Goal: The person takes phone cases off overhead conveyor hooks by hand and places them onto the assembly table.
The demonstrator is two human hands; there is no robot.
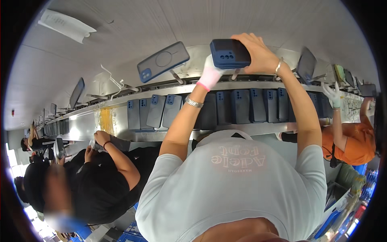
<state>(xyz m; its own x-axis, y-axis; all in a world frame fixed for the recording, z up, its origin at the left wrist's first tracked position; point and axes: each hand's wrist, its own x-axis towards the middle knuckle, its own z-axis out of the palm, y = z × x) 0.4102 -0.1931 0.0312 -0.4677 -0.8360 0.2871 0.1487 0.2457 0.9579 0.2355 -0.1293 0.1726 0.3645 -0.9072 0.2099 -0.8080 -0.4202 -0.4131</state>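
Observation:
Up in front of me I hold a small stack of dark phone cases (pixel 230 53) with blue edges and blue camera rings. My left hand (pixel 210 73), in a white and pink glove, supports the stack from below at its left end; its fingers are mostly hidden behind the cases. Around the right end curls my bare right hand (pixel 258 52), fingers over the top. Left of the stack, a tilted phone case (pixel 163 60) with a ring on its back sits on a peg. Below my arms, a long row of phone cases (pixel 241 105) leans along the metal ledge.
More cases hang on pegs at the right (pixel 306 65) and left (pixel 77 92). A white bent hook (pixel 111 76) juts out at left. Yellow strips (pixel 106 121) cross the ledge (pixel 86 123). Co-workers in black (pixel 105 177) and orange (pixel 348 139) work on either side. A paper sheet (pixel 66 25) is on the upper panel.

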